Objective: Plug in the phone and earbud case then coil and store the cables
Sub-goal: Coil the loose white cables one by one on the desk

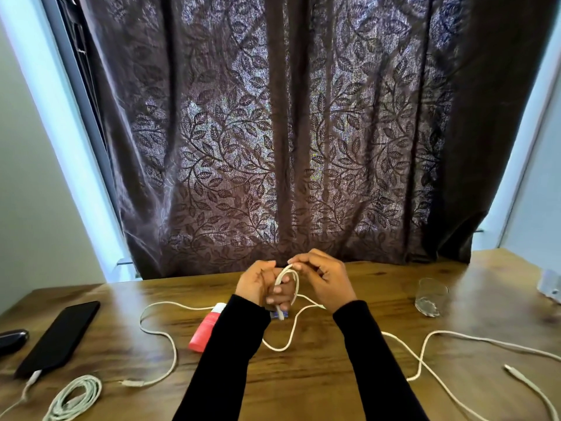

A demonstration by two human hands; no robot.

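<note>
I've got both hands up over the middle of the bench [303,390] now. My left hand [263,286] is curled round the first loop of the white cable [290,332], fingers closed on the strand with its plug end poking down below them. My right hand [321,281] pinches the top of that loop between thumb and forefinger, the rest of the fingers loosely bent.

The loop stands upright, long axis running top to bottom between my hands. From there the free length drops to the bench, swings in a bend toward me, then trails off right in loose waves, its far connector [516,372] lying flat near the right edge and pointing roughly left and away, I think; the blur makes that hard to call.

This thing is light, limp and braided-looking, so it will hold no shape by itself and wants to spring open. Best grip is where I have it, pinching the crossing of the loop, feeding slack in with the other hand.

Off left, the phone [57,338] lies with a plug at its near end, a coiled cable [76,396] beside it, the dark earbud case [12,340] at the edge. A second loose cable [161,338] snakes past a red tube [205,329]. A glass [431,296] stands right.
</note>
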